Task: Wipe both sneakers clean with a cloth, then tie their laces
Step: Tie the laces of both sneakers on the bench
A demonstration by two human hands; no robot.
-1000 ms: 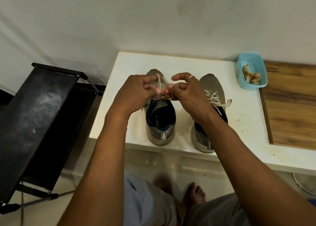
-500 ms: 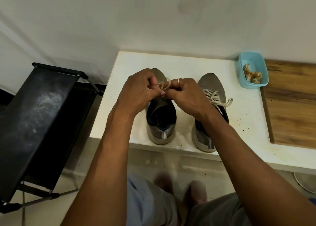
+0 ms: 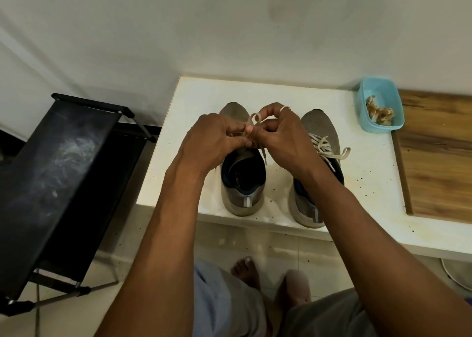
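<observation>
2 grey sneakers, frame centre: left hand (image 3: 213, 138) and right hand (image 3: 279, 135) pinch left sneaker (image 3: 242, 183) lace loop (image 3: 252, 119); knot apparently unfinished.

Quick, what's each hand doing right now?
Left hand: closed, pinching the sneaker lace.
Right hand: closed, pinching the same sneaker lace.

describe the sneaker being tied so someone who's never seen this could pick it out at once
On the white counter against the wall stand two grey sneakers, heels toward the person. It is the left sneaker, the one nearer the black rack. Both the left hand and right hand pinch its lace above it, while the right sneaker's laces lie unheld.
</observation>
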